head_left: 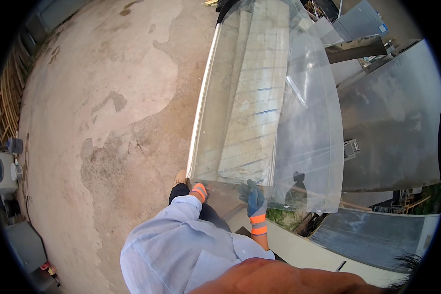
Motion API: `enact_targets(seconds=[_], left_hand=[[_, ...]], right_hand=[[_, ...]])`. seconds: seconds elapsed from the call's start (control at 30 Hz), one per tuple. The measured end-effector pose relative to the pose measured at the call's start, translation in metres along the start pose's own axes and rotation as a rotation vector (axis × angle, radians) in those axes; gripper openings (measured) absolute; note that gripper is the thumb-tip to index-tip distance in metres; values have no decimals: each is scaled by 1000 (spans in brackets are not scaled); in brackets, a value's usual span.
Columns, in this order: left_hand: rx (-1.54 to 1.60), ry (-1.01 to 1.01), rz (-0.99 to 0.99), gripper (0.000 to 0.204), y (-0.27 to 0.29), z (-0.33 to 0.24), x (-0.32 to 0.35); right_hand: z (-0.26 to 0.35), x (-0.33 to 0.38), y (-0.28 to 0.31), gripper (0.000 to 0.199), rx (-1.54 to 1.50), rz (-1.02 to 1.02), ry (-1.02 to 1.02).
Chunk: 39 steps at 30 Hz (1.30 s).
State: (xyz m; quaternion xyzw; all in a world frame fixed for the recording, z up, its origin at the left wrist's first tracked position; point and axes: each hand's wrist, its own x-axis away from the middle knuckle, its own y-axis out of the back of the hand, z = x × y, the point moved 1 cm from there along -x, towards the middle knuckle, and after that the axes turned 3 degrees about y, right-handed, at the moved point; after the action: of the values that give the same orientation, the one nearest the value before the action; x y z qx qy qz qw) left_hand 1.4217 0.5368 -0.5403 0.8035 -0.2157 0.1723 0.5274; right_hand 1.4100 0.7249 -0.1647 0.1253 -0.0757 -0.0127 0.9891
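The large clear glass sheet (pixel 274 108) is carried upright on edge above the concrete floor (pixel 108 122), running away from the person. Both gloved hands grip its near lower edge: the left hand (pixel 199 191) at the corner, the right hand (pixel 255 202) with fingers (pixel 252 188) wrapped over the rim. Best to keep it vertical, hands spread, walking slowly and steering its far end clear of the grey metal panels (pixel 392 127) beside it.
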Motion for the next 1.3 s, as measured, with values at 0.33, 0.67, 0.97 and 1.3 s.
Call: enact_targets(seconds=[0.33, 0.67, 0.97, 1.3], left_hand=[[30, 118, 177, 42, 55, -6, 29], [-355, -544, -41, 38, 22, 28, 24], [611, 1129, -44, 42, 128, 44, 17], [893, 1016, -83, 50, 230, 192, 60]], right_hand=[[-47, 20, 6, 34, 199, -130, 10], [-76, 22, 16, 51, 101, -28, -44], [27, 13, 1, 48, -288, 11, -125], [-2, 12, -1, 47, -102, -53, -105]])
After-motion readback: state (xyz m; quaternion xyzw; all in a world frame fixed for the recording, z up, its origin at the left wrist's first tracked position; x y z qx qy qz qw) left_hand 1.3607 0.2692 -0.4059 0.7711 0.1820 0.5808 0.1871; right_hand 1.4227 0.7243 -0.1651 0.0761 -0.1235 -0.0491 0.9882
